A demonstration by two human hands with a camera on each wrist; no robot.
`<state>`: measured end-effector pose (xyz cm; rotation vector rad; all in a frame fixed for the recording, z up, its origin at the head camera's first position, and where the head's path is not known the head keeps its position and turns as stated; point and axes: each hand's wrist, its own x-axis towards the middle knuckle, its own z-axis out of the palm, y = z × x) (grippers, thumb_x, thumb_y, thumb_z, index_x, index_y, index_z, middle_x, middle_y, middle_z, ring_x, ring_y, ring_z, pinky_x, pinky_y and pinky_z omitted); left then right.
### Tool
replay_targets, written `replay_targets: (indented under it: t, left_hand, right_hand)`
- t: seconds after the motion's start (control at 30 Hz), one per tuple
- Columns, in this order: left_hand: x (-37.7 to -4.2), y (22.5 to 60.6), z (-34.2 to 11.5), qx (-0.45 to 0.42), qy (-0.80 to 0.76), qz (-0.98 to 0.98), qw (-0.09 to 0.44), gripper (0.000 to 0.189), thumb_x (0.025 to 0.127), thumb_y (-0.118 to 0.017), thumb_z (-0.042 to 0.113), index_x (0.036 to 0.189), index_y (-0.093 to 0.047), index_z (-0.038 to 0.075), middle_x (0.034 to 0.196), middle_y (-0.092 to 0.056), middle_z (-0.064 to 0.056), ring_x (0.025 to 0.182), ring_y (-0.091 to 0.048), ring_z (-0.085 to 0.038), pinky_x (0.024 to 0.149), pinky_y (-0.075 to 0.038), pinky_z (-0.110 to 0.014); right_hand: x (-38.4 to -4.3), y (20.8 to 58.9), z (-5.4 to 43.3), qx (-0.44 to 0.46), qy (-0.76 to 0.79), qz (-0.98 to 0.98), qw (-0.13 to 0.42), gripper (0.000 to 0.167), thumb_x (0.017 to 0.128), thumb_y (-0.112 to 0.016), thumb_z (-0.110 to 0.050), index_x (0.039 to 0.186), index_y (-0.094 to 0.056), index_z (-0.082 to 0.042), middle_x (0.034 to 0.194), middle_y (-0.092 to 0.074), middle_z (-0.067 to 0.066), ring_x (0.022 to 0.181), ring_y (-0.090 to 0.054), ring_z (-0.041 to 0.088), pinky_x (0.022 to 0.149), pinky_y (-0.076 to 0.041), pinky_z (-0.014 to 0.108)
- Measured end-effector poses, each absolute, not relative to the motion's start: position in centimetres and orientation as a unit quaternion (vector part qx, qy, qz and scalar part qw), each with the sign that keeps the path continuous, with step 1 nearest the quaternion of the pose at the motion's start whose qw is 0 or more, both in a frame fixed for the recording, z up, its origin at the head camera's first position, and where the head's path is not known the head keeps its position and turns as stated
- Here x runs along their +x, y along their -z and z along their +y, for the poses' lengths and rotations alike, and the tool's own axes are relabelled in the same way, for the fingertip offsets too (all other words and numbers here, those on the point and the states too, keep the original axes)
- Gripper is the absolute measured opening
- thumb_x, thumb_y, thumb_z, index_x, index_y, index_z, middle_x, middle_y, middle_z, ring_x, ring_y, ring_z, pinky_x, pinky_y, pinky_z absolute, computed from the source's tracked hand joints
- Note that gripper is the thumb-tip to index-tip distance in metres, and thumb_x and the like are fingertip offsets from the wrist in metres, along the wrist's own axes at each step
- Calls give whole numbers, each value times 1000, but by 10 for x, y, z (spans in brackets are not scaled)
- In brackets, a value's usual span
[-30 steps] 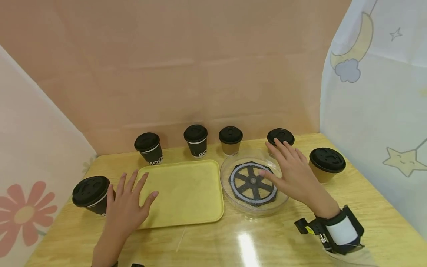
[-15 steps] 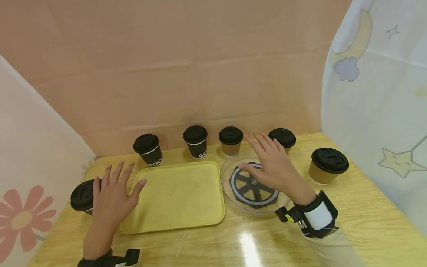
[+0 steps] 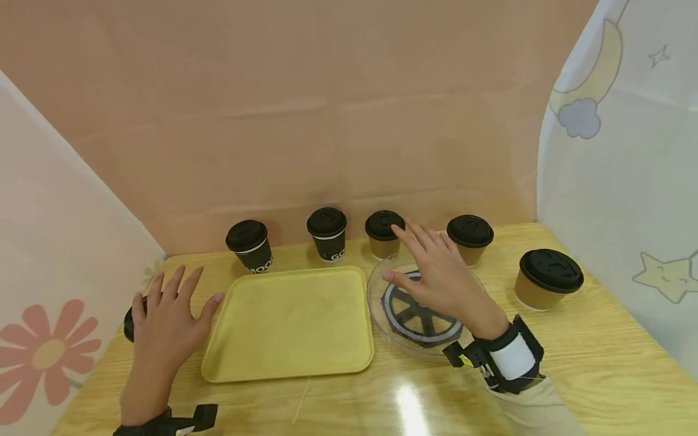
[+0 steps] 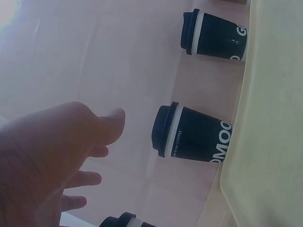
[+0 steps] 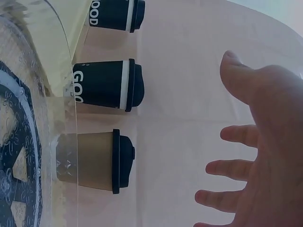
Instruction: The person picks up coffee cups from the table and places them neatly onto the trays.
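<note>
My left hand (image 3: 169,330) hovers with spread fingers at the tray's left, partly covering a black-lidded cup (image 3: 128,326). Nothing is in it. My right hand (image 3: 444,284), fingers extended and holding nothing, is above a clear round dish (image 3: 376,315) with a dark wheel pattern, hiding part of it. Its fingertips overlap a brown paper cup (image 3: 383,247) in the head view; the right wrist view shows that cup (image 5: 97,158) apart from the fingers. Between the hands lies a yellow tray (image 3: 291,327). Behind it stand two black coffee cups, one (image 3: 255,255) lettered "MOO", another (image 3: 330,242) "GO".
Two more brown cups with black lids stand at right, one (image 3: 470,249) behind the dish and one (image 3: 540,290) near the table's right side. A plain cloth (image 3: 327,121) closes off the back of the wooden table (image 3: 545,357). Printed cloths hang at both sides.
My right hand has moved left, from before the back right cup to above the dish. The left hand has drifted left, covering more of the leftmost cup. The cups and tray stay in place.
</note>
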<state>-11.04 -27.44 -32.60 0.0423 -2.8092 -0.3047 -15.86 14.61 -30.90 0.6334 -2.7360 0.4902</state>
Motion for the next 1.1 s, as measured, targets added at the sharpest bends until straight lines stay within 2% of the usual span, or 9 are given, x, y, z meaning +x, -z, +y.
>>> replay_targets:
  t: [0.33, 0.73, 1.1]
  left_hand:
    - [-112, 326, -283, 28, 96, -982, 160, 69, 98, -44, 56, 148, -37, 10, 153, -30, -27, 142, -16, -54, 103, -7, -81]
    - [-110, 330, -294, 52, 96, -982, 152, 70, 97, -44, 57, 147, -38, 8, 151, -30, -29, 140, -17, -54, 99, -7, -83]
    - [-109, 338, -303, 64, 101, -983, 140, 70, 98, -41, 57, 146, -38, 7, 151, -28, -31, 138, -15, -58, 97, -6, -85]
  right_hand:
    - [-158, 312, 142, 231, -160, -947, 157, 82, 88, -60, -59, 154, -29, -20, 159, -27, 16, 144, -28, 43, 115, -19, 66]
    - [-156, 313, 134, 238, -135, -952, 138, 82, 89, -58, -60, 155, -26, -22, 161, -25, 14, 146, -27, 42, 114, -22, 66]
    - [-151, 321, 118, 284, -131, -938, 149, 80, 87, -60, -60, 152, -35, -19, 156, -35, 14, 142, -34, 41, 111, -30, 63]
